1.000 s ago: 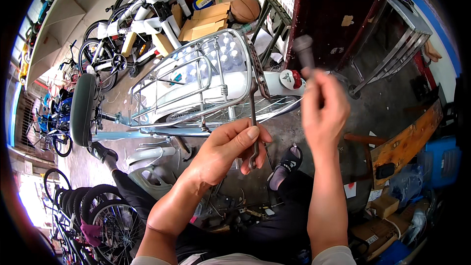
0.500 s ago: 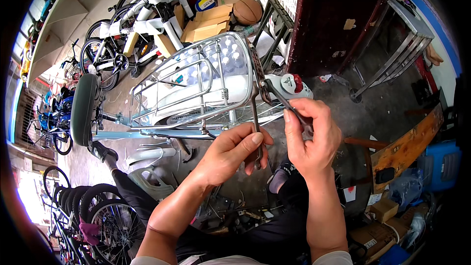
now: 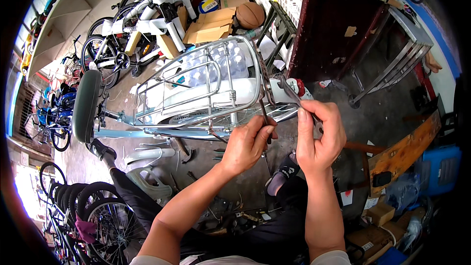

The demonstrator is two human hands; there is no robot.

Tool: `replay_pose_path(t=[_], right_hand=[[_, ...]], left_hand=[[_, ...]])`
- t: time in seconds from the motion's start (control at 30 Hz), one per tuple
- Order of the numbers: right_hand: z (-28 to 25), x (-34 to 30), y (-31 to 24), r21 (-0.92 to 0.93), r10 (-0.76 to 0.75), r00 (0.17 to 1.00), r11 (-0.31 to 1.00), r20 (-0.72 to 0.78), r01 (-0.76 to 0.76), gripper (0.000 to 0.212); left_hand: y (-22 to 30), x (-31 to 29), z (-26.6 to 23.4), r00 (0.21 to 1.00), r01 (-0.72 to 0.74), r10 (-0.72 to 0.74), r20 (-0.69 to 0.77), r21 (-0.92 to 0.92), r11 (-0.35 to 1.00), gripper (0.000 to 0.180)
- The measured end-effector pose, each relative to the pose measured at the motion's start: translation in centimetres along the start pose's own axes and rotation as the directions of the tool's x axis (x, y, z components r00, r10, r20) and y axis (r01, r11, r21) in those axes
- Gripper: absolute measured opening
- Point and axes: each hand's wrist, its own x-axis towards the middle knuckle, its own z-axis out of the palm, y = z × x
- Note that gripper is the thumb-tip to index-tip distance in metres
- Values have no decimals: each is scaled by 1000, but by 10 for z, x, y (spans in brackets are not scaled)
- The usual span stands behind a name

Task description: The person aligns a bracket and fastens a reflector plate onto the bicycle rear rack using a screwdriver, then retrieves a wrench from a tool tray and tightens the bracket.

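Note:
A bicycle stands in front of me with a chrome rear rack, a white mudguard and a dark saddle at the left. My left hand is closed around a slim dark wrench, whose upper end reaches the plate at the rack's rear. Between thumb and fingers, my right hand grips an open-ended wrench. Its jaw points up and left, close to the plate and the red rear light. Whether that jaw touches anything, I cannot tell.
Behind the bicycle lie bottled water packs, flattened cardboard and a basketball. A dark red cabinet stands at the far right. Tools and a hammer lie on the floor; a wooden board leans at the right.
My left hand has moved right and slightly up with its wrench. The right hand has shifted slightly right, and its wrench has tipped more upright, its jaw now away from the plate.

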Motion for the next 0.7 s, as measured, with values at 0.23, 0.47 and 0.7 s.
replay_pose_path(t=[0.23,0.47,0.7], right_hand=[[6,3,-8,78,-65,996,995,58,61,18],[8,4,-8,131,-81,995,989,57,73,18],[10,9,-10,205,-71,994,977,78,54,16]], left_hand=[[29,-23,-26,949,313,-253,188,-457,833,32],[66,-20,-52,873,477,-319,370,-505,720,39],[76,-18,-50,869,492,-313,382,-599,632,40]])
